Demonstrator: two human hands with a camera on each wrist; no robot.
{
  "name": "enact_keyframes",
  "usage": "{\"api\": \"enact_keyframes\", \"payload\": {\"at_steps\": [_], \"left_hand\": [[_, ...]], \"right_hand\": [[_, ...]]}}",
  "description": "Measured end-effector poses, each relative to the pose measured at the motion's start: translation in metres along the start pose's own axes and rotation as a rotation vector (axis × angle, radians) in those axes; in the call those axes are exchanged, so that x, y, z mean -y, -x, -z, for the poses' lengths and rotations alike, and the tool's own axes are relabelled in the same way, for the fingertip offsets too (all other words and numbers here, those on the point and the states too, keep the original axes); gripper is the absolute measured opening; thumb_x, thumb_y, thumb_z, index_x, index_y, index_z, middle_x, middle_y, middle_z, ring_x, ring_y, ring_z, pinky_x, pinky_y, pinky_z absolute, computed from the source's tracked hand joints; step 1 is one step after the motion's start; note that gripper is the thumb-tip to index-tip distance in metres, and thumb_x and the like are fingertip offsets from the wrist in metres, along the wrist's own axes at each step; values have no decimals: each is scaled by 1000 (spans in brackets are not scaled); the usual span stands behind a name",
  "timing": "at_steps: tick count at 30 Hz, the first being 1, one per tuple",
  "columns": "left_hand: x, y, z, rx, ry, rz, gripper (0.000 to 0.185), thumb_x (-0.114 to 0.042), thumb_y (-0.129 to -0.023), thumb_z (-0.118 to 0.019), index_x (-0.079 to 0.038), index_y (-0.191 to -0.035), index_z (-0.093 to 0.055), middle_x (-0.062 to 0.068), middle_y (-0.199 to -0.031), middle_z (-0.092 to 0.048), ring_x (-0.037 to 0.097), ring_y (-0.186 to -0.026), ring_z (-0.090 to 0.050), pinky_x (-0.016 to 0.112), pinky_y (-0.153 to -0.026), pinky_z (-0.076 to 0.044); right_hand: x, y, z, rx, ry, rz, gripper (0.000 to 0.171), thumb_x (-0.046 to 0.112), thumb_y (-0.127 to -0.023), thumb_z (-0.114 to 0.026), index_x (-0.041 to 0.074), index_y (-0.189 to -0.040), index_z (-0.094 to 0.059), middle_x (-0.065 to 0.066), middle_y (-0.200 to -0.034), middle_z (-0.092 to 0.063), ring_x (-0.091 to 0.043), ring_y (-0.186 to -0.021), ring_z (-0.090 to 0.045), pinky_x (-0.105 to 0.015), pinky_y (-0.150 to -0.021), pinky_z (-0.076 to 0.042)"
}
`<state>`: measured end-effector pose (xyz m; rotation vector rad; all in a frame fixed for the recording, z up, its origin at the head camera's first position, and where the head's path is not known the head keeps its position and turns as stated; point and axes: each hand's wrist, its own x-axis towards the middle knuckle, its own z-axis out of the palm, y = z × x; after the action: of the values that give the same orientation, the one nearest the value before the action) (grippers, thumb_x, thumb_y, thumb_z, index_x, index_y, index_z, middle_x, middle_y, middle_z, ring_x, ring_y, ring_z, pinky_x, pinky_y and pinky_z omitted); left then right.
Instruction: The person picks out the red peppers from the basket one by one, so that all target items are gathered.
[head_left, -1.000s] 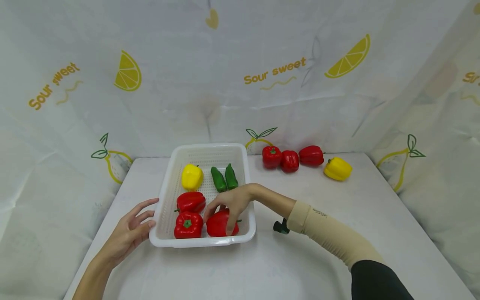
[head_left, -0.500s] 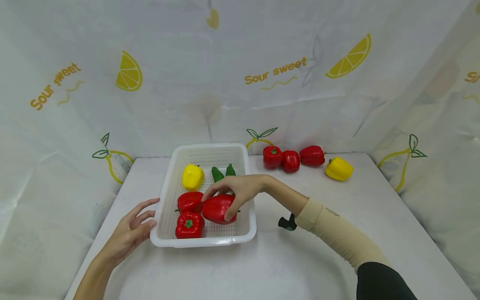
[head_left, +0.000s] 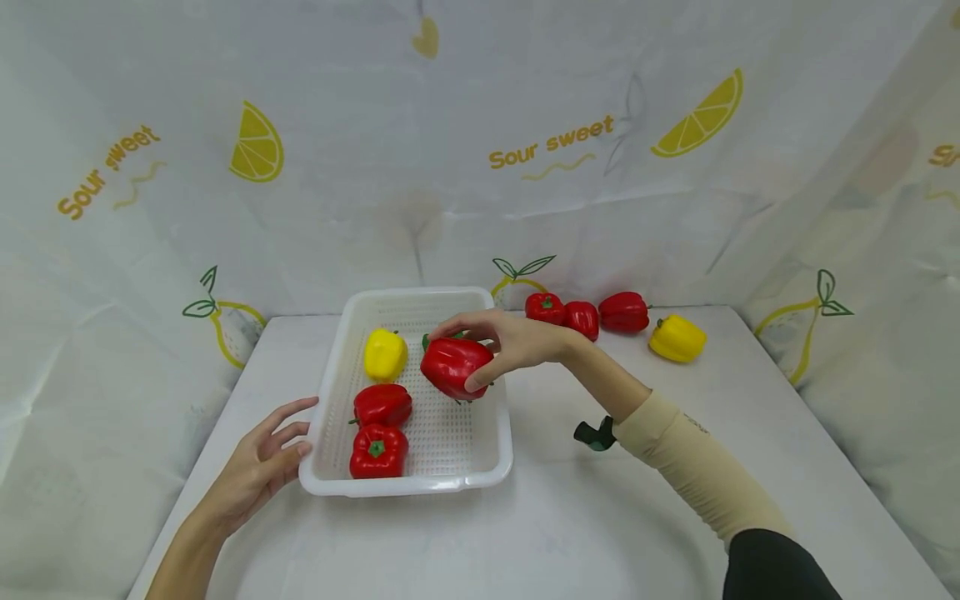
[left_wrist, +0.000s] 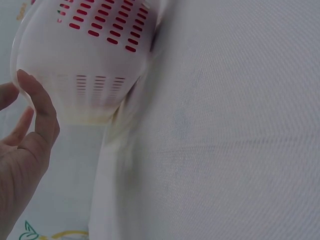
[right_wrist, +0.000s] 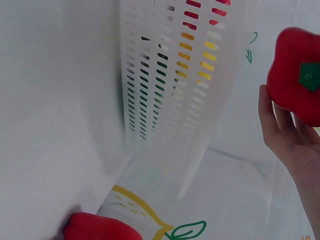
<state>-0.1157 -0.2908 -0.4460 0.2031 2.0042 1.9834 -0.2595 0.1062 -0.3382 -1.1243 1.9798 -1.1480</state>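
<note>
In the head view my right hand (head_left: 517,340) grips a red bell pepper (head_left: 453,367) and holds it over the right part of a white plastic basket (head_left: 405,483). The right wrist view shows this pepper (right_wrist: 295,75), its green stem toward the camera, above the basket's slotted side (right_wrist: 190,100). My left hand (head_left: 251,467) touches the basket's left rim from outside with its fingertips. A yellow bell pepper (head_left: 385,356) and two red ones, one lying (head_left: 382,405) and one stem up (head_left: 378,452), sit along the basket's left. The green peppers are mostly hidden behind the held pepper.
Beyond the basket on the right, several peppers lie on the white table (head_left: 570,533): a red one (head_left: 544,307), another red one (head_left: 582,319), a third red one (head_left: 624,312) and a yellow one (head_left: 677,337). A lemon-printed white cloth (head_left: 420,225) hangs behind.
My right hand has lifted the red bell pepper from the basket's front right and carried it back and to the right. The left hand and the basket have stayed put.
</note>
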Motion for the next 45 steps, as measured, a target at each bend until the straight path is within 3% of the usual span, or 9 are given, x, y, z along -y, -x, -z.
{"api": "enact_keyframes", "payload": {"at_steps": [5, 15, 28, 36, 45], "left_hand": [[1, 0, 0, -2, -5, 1, 61, -7, -99, -48, -20, -153, -21, 0, -125, -59, 16, -109, -64, 34, -89, -58], [1, 0, -1, -6, -11, 1, 62, -7, -99, -48, -20, -153, -21, -1, -125, -60, 15, -109, -64, 35, -89, -58], [2, -1, -2, -8, -10, -2, 62, -7, -99, -49, -20, -153, -21, 0, -125, -59, 15, -109, -64, 34, -89, -58], [3, -1, -1, -13, -14, 1, 62, -7, -99, -49, -21, -153, -21, -1, -125, -59, 15, -109, -64, 35, -89, -58], [3, -1, -1, -16, -17, 3, 62, -8, -99, -49, -22, -153, -21, 0, -126, -58, 15, -110, -64, 35, -89, -58]], "right_hand": [[-8, 13, 12, -89, -43, 25, 69, 19, -76, -81, 30, -136, -48, 7, -139, -50, -23, -128, -48, -41, -89, -58], [-24, 43, 31, -221, -110, -27, 71, 17, -77, -81, 28, -138, -47, 3, -141, -49, -28, -127, -48, -44, -87, -58], [-51, 67, 46, -382, -24, -129, 79, 23, -74, -83, 27, -142, -44, 5, -142, -48, -29, -130, -43, -42, -86, -59], [-72, 73, 48, -435, -21, -214, 80, 27, -73, -84, 27, -142, -44, 2, -143, -46, -30, -130, -42, -44, -85, -58], [-94, 76, 41, -422, -20, -311, 78, 27, -74, -83, 26, -141, -43, -4, -146, -44, -31, -132, -40, -42, -89, -58]]}}
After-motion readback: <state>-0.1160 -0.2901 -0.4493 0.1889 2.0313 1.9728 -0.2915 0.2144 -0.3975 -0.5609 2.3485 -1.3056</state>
